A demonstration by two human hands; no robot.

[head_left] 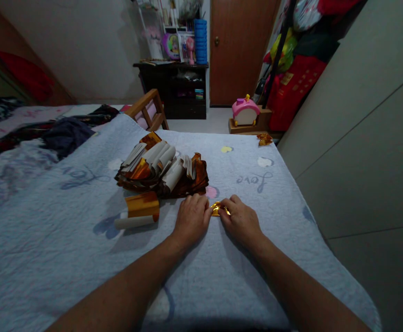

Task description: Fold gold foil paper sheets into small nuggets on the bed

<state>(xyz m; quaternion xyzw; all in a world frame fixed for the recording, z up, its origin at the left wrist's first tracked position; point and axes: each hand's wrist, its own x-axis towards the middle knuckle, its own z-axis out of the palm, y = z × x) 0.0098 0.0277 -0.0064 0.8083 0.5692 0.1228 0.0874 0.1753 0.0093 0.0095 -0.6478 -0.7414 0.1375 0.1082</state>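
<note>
A small folded piece of shiny gold foil paper (pixel 215 209) lies on the pale blue bedcover between my hands. My left hand (pixel 192 216) grips its left end, fingers curled and thumb against the foil. At its right end, my right hand (pixel 241 219) pinches the foil between thumb and fingers. Just beyond my left hand rests a thick heap of gold foil sheets (pixel 141 170) with grey-white backs, many curled. One loose, half-rolled foil sheet (pixel 141 206) sits to the left, in front of the heap.
The bedcover (pixel 256 267) spreads under everything, with a folded gold foil piece (pixel 264 139) at its far right corner. Dark clothes (pixel 66 136) lie at left. A wooden chair (pixel 149 108), a dark cabinet (pixel 173 90) and a pink toy (pixel 245 111) stand beyond; a pale wardrobe (pixel 367 138) borders the right.
</note>
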